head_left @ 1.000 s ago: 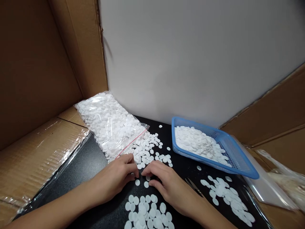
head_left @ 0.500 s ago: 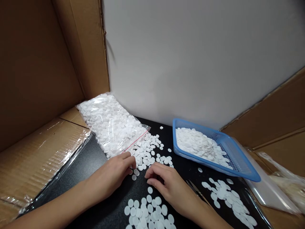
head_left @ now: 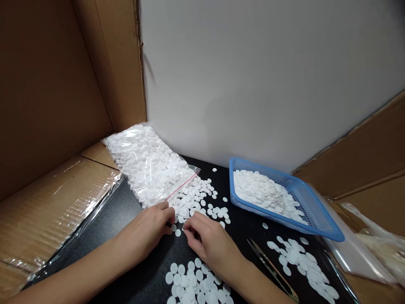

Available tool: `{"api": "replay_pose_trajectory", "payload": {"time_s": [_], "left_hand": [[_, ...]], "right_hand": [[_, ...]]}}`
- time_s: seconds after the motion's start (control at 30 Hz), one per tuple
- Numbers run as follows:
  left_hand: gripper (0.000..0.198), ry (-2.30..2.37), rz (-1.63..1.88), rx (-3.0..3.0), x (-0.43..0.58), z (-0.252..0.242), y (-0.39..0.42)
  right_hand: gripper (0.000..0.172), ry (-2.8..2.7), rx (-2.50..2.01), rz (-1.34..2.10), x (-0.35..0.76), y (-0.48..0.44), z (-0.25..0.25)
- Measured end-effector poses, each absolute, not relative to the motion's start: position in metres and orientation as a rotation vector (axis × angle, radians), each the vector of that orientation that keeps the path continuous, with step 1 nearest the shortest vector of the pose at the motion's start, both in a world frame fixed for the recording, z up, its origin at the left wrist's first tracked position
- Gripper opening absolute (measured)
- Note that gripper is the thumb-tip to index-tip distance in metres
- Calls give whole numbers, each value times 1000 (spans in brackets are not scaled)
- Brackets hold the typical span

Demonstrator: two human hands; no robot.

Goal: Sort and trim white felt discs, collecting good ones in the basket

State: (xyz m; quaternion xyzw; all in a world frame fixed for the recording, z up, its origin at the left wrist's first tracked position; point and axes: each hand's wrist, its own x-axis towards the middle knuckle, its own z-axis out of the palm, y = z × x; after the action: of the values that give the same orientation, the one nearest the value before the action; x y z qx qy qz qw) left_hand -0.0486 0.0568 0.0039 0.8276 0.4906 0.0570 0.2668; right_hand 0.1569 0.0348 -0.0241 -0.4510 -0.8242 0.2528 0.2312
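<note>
My left hand (head_left: 155,223) is curled palm-down in front of the plastic bag, its fingertips beside a few small white discs (head_left: 177,232). Whatever those fingers hold, if anything, is hidden. Thumb and forefinger of my right hand (head_left: 205,238) are pinched together over the black table, with a sliver of a white disc (head_left: 183,229) showing at the tips. Behind both hands, loose discs (head_left: 190,200) spill from the clear zip bag (head_left: 145,164) with a red seal line. Nearer to me lies a heap of larger-looking white discs (head_left: 193,283), partly covered by my right wrist.
A blue mesh basket (head_left: 329,215) holding white discs stands at the right rear. Dark tweezers (head_left: 272,268) lie beside my right forearm. Another pile of discs (head_left: 303,261) spreads further right. Cardboard (head_left: 57,207) and a white wall panel (head_left: 253,84) enclose the black table (head_left: 126,270).
My right hand has moved left and slightly up towards my left hand, its thumb and forefinger closing. The left hand has shifted slightly left. More of the tweezers shows.
</note>
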Motion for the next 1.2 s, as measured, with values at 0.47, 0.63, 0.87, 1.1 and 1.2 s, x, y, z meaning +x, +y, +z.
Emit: {"api": "replay_pose_trajectory", "payload": {"time_s": [0.47, 0.63, 0.87, 1.1, 1.2], "left_hand": [[11, 1241, 137, 2271, -30, 3, 45], [20, 1219, 189, 2273, -34, 3, 49], [23, 1201, 178, 2281, -36, 5, 48], [13, 1132, 96, 2329, -30, 1, 45], [7, 1077, 184, 2408, -30, -6, 46]], "right_hand": [[12, -2016, -1627, 1279, 195, 39, -1], [22, -2119, -1411, 982, 194, 41, 0], [47, -2264, -1262, 999, 191, 39, 1], [60, -2378, -1239, 947, 188, 36, 0], [58, -2332, -1245, 993, 190, 37, 1]]}}
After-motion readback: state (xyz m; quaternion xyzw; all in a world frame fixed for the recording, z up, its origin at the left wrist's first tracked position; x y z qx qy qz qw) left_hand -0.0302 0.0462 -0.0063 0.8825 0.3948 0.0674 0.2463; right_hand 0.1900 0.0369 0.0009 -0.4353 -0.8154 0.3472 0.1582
